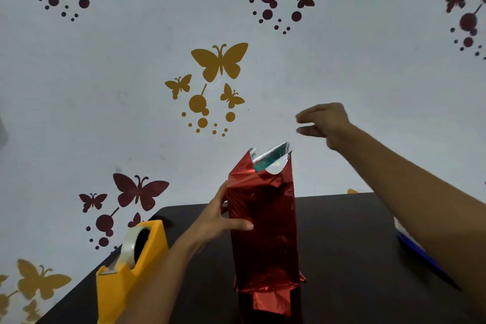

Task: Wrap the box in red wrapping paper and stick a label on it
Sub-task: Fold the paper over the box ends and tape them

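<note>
**Left hand steadies the upright wrapped box, right hand raised beside it**

The left hand [219, 218] holds the wrapped box [263, 239] by its left side, about halfway up. Its grip is a clasp: the thumb lies flat across the front face, and the fingers curl round the left edge towards the back, where they pass out of sight.

The box stands upright near the middle of the dark bench [355, 244]. Shiny red paper [259, 192] covers every side that shows, creased and crinkled. At the top the paper stands open in loose points, its silver inner side showing, with a patch of teal inside the opening. At the bottom a red flap sticks out towards the camera, and the glossy bench top mirrors it.

The right hand [326, 122] is up in the air, above and to the right of the box top and clear of it. Its grip is spread: the fingers reach out to the left, with the thumb a little below them. The hand is blurred, so I cannot tell whether anything thin sits between them.

A yellow tape dispenser [123, 284] with a roll of clear tape [129, 246] sits on the bench's left corner, left of the left forearm. A blue and white thing [414, 248] lies at the right edge, mostly hidden by the right arm and too covered to read. Behind is a pale wall [105, 100] with dark red and yellow butterfly stickers [219, 62].
</note>
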Demonstrator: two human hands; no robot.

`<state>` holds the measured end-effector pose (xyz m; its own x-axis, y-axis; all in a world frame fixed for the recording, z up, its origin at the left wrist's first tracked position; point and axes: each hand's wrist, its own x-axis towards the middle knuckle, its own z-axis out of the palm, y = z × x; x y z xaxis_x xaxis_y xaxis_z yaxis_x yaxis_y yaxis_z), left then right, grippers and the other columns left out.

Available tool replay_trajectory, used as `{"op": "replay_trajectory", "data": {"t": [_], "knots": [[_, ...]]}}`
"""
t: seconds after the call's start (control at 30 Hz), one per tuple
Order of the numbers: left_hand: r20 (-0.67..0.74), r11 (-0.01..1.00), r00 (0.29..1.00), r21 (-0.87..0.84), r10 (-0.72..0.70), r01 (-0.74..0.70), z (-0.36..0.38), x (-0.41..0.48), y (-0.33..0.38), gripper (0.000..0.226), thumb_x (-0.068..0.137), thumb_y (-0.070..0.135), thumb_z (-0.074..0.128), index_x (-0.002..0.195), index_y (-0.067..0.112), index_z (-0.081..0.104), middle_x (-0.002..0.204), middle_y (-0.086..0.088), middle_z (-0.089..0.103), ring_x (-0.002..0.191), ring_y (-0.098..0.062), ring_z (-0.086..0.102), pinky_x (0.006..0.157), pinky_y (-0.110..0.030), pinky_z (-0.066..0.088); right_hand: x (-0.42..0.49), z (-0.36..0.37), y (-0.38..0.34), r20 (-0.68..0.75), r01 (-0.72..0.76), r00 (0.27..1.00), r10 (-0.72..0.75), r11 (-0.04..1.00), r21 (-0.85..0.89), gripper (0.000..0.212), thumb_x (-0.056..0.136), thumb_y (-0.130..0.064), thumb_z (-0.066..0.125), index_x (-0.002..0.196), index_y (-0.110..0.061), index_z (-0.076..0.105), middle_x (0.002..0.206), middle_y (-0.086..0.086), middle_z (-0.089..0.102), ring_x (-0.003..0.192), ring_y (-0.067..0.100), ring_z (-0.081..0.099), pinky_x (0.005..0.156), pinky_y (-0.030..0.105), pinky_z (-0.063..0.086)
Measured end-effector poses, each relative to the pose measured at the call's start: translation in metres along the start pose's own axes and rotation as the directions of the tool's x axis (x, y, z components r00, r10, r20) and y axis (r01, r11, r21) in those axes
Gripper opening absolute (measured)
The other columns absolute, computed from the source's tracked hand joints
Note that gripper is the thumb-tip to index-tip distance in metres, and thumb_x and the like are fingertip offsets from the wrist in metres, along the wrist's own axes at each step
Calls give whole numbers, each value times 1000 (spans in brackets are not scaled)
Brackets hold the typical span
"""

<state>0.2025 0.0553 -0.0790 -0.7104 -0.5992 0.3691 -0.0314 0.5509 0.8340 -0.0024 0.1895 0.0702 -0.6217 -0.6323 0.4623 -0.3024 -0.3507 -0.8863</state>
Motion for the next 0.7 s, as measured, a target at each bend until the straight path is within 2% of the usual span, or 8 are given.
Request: {"op": "replay_trajectory", "data": {"t": [0.13, 0.2, 0.33, 0.4, 0.47, 0.53, 0.63, 0.7], "knots": [[10, 1000, 1000, -3, 6, -6, 2, 2, 1, 101, 57, 28, 82, 138, 40, 23, 139, 9, 40, 125, -12, 41, 91, -20, 42, -12, -1, 3, 166, -106, 964, 208, 872, -478, 62, 76, -56, 66, 109, -6, 51, 105, 17, 56, 68, 27, 64, 52, 30, 56], [14, 1000, 1000, -5, 7, -6, 2, 2, 1, 99, 57, 28, 82, 136, 44, 23, 138, 10, 40, 123, -10, 41, 90, -20, 42, -16, 9, 6, 248, -102, 913, 323, 772, -627, 47, 78, -46, 70, 100, -9, 51, 91, 15, 60, 62, 22, 62, 48, 25, 54], [14, 1000, 1000, -7, 1, -1, 1, 2, 1, 100, 58, 28, 82, 138, 41, 24, 136, 9, 42, 124, -13, 42, 84, -17, 46, -1, 26, -3, 204, 102, 962, 182, 454, -885, 23, 74, -16, 74, 58, -11, 58, 32, -6, 53, 35, 6, 52, 43, 18, 44], [4, 1000, 1000, -11, 1, -1, 0, 3, 1, 99, 63, 21, 84, 140, 38, 25, 135, 8, 44, 124, -14, 44, 79, -15, 48, 10, 22, -14, 188, 142, 981, 48, 484, -864, 26, 76, -17, 73, 54, -12, 60, 30, -8, 51, 27, 0, 47, 44, 14, 43], [-7, 1000, 1000, -18, -1, 0, 1, 4, -1, 93, 67, 12, 83, 138, 38, 28, 133, 7, 46, 120, -11, 46, 74, -14, 48, 15, 13, -27, 109, 164, 987, -122, 737, -655, 13, 81, -10, 69, 70, -3, 69, 45, -2, 63, 30, 2, 52, 42, 14, 47], [-13, 1000, 1000, -27, -3, 3, 2, 6, -2, 92, 66, 13, 84, 136, 40, 29, 132, 7, 47, 119, -11, 47, 74, -14, 48, 8, 2, -36, 165, 278, 960, -226, 835, -475, 19, 82, -20, 71, 89, -2, 71, 76, 8, 71, 51, 10, 63, 53, 21, 53], [2, 1000, 1000, -29, -7, 7, 0, 6, -3, 101, 59, 22, 85, 140, 39, 26, 136, 8, 44, 122, -12, 45, 80, -17, 47, -7, -4, -30, 620, 401, 785, 2, 760, -512, 38, 81, -35, 69, 117, -24, 63, 127, -2, 57, 115, 15, 52, 86, 28, 44], [21, 1000, 1000, -24, -7, 8, 0, 5, -3, 102, 57, 26, 83, 139, 42, 24, 137, 10, 41, 123, -12, 43, 85, -19, 46, -7, -8, -16, 724, 490, 661, 197, 618, -615, 56, 76, -29, 74, 128, -33, 53, 147, -8, 34, 136, 12, 26, 106, 31, 29]]}}
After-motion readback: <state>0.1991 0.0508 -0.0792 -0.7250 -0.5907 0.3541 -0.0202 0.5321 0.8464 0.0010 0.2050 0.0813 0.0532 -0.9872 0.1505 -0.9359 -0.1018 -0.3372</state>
